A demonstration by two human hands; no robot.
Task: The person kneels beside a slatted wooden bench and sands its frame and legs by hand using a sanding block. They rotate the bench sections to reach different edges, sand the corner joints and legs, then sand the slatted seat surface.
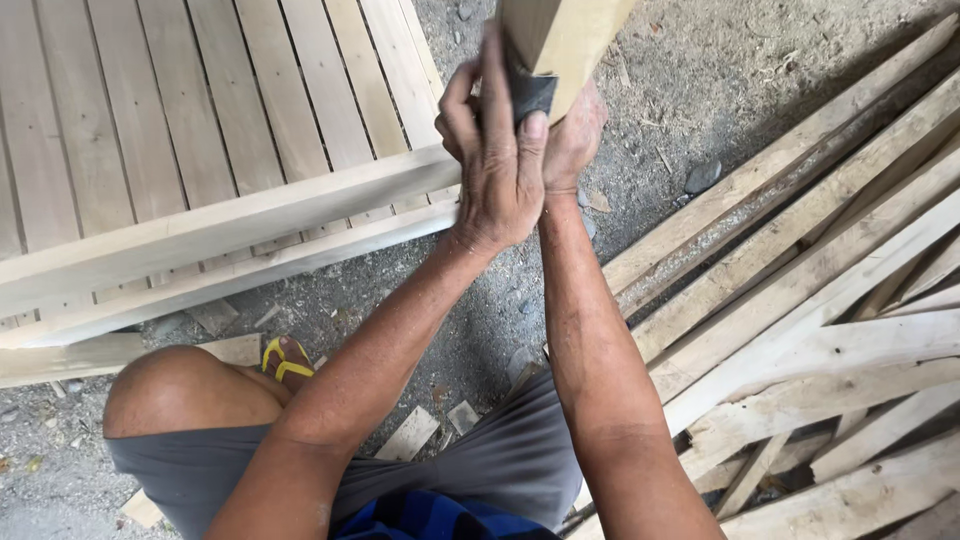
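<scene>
Wooden block (575,35) held up at far side: pale yellowish tan, smooth grain. Abrasive sheet (528,92) against it: dark grey, near black. Slatted panel (200,110) far left: light beige-pink, parallel strips with thin dark gaps. Loose planks (800,300) right: pale cream, grey-weathered streaks, rough edges. Ground (680,130): grey speckled grit. Sandal (285,360): yellow straps, reddish sole. Shorts (500,460): dark grey. Shirt (430,520): blue with black stripes.

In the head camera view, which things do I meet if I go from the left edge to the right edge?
Slatted wooden panel → bent knee → yellow sandal → left hand pressing dark sandpaper on a wooden block → right hand → grey stone → pile of rough planks.
</scene>
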